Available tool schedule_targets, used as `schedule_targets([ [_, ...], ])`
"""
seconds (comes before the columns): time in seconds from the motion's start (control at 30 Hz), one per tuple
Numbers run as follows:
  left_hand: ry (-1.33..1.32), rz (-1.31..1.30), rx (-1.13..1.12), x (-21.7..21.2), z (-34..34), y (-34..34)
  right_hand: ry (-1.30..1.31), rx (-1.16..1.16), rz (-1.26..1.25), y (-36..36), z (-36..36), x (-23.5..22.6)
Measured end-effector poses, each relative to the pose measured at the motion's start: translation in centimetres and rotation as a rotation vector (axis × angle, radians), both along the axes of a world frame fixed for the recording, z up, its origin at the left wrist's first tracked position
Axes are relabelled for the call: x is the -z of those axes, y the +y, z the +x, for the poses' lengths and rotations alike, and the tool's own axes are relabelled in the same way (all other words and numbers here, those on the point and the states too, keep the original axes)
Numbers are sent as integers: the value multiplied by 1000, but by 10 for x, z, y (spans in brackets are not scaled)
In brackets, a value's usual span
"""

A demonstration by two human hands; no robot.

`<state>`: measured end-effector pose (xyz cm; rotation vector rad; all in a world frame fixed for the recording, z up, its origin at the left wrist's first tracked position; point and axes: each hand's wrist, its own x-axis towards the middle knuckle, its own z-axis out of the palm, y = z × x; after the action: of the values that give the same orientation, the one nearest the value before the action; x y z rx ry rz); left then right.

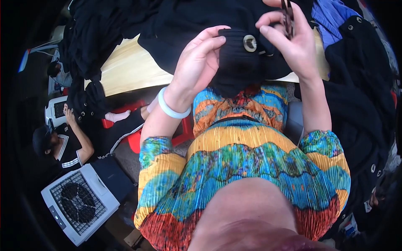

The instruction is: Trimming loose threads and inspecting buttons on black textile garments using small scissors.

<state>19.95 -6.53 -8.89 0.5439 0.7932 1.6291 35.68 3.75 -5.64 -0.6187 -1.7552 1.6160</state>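
My left hand (pixel 200 60), with a pale bangle (pixel 171 107) on its wrist, pinches the edge of a black garment (pixel 236 62) between thumb and fingers. A round brown-and-cream button (pixel 250 43) sits on the cloth just right of those fingertips. Up and to the right, my right hand (pixel 298 44) is closed around small dark thread snips (pixel 288 19), held apart from the button. The lower part of the garment hangs toward my lap. Part of the snips is hidden by my fingers.
A pale yellow board (pixel 130 69) lies under piled black cloth (pixel 113 21). Black garments with buttons (pixel 356 100) and a purple-blue striped cloth (pixel 335 19) are at right. At left are a co-worker in a cap (pixel 42 140), a red stool (pixel 135 140) and a white fan unit (pixel 109 200).
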Motion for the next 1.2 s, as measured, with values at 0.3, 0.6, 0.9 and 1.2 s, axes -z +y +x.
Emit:
schedule_targets([
  [0.3,113,-40,-59,-2,15,6,21,113,890,0,-4,21],
  [0.6,333,-4,-99,-5,17,8,65,224,1056,2,-13,39],
  [0.9,246,-31,-66,-1,10,10,-51,97,480,-1,-10,18],
  [1.2,510,86,-278,7,14,17,-21,-28,90,7,-8,12],
])
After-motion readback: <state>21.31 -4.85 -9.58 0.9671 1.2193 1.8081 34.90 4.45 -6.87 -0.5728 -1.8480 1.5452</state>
